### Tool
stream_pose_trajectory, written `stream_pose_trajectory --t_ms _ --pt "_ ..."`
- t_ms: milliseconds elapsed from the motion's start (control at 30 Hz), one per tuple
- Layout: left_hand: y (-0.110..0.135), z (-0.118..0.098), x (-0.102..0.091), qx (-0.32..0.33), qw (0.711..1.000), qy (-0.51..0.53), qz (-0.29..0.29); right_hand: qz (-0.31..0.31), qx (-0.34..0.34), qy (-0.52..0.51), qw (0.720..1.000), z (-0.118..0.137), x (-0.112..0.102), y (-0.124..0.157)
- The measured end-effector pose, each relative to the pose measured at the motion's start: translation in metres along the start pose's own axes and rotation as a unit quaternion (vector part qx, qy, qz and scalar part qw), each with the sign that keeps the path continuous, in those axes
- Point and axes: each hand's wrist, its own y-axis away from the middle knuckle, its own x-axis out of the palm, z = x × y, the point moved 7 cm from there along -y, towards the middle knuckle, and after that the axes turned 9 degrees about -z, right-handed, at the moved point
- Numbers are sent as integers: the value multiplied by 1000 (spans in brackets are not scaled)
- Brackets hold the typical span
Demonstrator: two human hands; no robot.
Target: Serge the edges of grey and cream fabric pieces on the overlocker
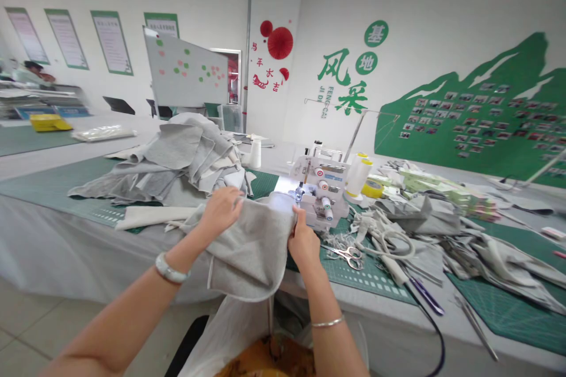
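Note:
A grey fabric piece point(252, 247) with a rounded, stitched edge hangs over the table's front edge, its upper right part lying at the lit needle area of a small white overlock sewing machine point(325, 185). My right hand point(304, 241) pinches the fabric's right edge just in front of the machine. At the upper left of the piece, my left hand point(222, 212) has its fingers bent over the cloth; the fingertips are partly hidden. A large heap of grey fabric pieces point(177, 153) lies behind my left hand. Small scissors point(349, 255) lie right of my right hand.
White thread cones point(359, 174) and a yellow tape roll point(372, 187) stand beside the machine. Grey scraps point(415, 218), a purple-handled tool point(425, 296) and metal tweezers point(476, 327) lie to the right on green cutting mats point(517, 306). Another person point(33, 73) sits far left.

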Motion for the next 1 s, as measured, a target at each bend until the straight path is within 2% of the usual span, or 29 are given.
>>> stream_pose_trajectory --t_ms 67,133,200,267,367,433,700,1000 --pt "-13 -35 15 68 986 145 35 -30 -15 -23 999 1 -1 -1" --pt "-24 -67 33 120 963 231 68 -46 -19 -34 998 0 0 -1" --pt "-30 -89 53 142 954 248 89 -49 -23 -39 998 -1 1 -1" --pt "-34 -99 69 125 964 222 80 -49 -28 -40 998 -1 1 -1" --pt "-32 -101 77 90 981 170 38 -48 -32 -32 998 0 -1 0" --pt "-27 -103 75 94 985 143 24 -45 -34 -27 998 1 -2 0" --pt "-26 -103 74 114 985 117 48 -46 -35 -40 998 1 -3 3" --pt "-26 -101 75 106 985 128 45 -38 -31 -64 997 0 -1 6"
